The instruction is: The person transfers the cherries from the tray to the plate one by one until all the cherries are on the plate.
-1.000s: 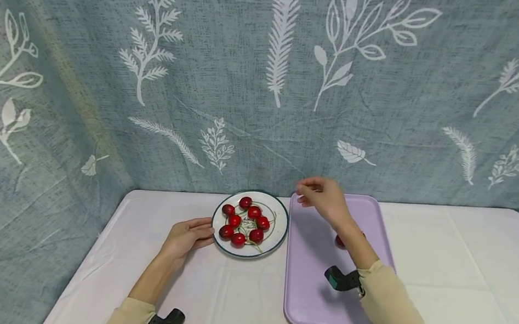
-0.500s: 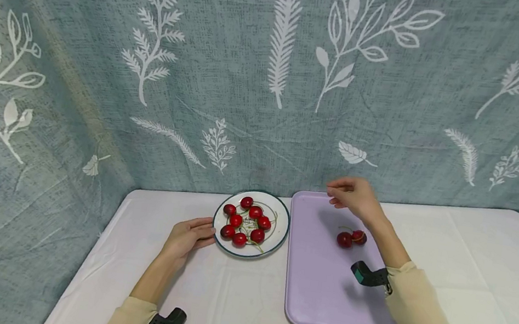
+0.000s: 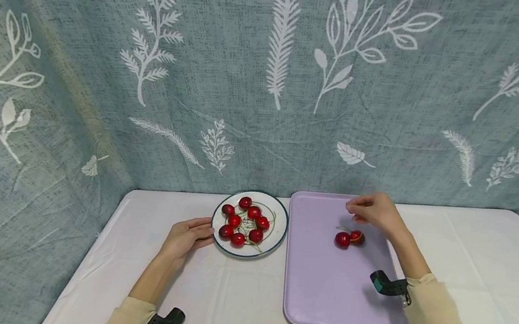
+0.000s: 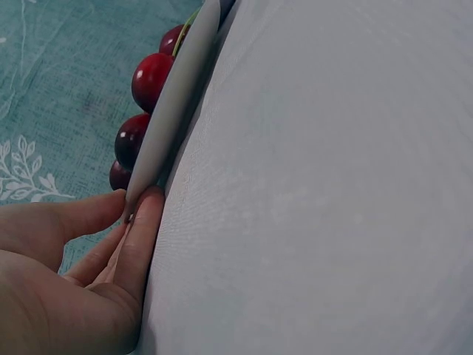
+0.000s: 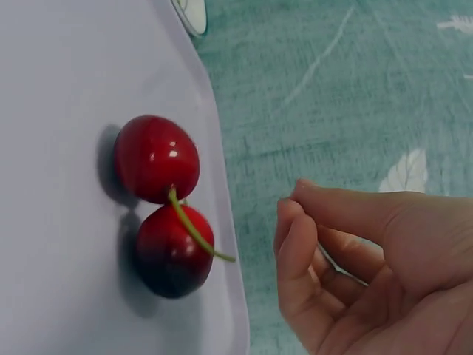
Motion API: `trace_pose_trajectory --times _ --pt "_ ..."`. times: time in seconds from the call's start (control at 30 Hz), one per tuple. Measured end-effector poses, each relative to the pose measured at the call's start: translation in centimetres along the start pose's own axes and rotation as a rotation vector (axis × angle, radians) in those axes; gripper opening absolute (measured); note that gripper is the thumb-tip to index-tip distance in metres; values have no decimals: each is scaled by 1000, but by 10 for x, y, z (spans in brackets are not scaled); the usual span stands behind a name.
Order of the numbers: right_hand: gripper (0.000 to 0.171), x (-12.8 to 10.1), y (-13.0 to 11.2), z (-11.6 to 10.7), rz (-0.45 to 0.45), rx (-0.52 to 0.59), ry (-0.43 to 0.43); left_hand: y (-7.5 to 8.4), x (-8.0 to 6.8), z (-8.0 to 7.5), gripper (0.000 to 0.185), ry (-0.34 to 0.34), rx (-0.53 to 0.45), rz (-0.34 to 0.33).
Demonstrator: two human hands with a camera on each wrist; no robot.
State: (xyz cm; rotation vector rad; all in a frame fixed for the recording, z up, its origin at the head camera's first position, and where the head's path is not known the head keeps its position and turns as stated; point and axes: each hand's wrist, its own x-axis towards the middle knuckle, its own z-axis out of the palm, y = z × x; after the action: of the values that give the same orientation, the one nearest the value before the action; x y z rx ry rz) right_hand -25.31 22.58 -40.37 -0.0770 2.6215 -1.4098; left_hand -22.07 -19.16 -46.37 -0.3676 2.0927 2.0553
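Observation:
A white plate (image 3: 273, 240) with a dark rim bears several red cherries (image 3: 238, 240) with green stems. At its left edge my left hand (image 3: 186, 237) pinches the rim, the thumb on top and fingers underneath, as the left wrist view shows. Two more cherries (image 5: 174, 250) lie side by side on a lilac tray (image 3: 321, 292), a green stem crossing one of them. My right hand (image 3: 376, 211) hovers just beyond this pair, over the tray's far right part. Its fingers (image 5: 295, 248) are curled, the thumb tip meeting the index finger, and nothing is held between them.
The tray stands close to the plate's right side on a white-covered table (image 3: 230, 302). Behind the table's far edge hangs a green-blue curtain (image 3: 232, 69) with white leaf prints. Each wrist wears a black strap-on camera (image 3: 166, 320).
My right hand has moved right from near the plate to above the tray's far right side, uncovering the two cherries there. My left hand and the plate have kept their places.

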Motion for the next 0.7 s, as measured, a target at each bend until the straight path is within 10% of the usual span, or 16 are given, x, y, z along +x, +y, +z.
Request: trace_pose_trajectory --times 0.7 --pt "34 -18 23 -2 59 -128 12 -1 0 0 42 7 5 4"
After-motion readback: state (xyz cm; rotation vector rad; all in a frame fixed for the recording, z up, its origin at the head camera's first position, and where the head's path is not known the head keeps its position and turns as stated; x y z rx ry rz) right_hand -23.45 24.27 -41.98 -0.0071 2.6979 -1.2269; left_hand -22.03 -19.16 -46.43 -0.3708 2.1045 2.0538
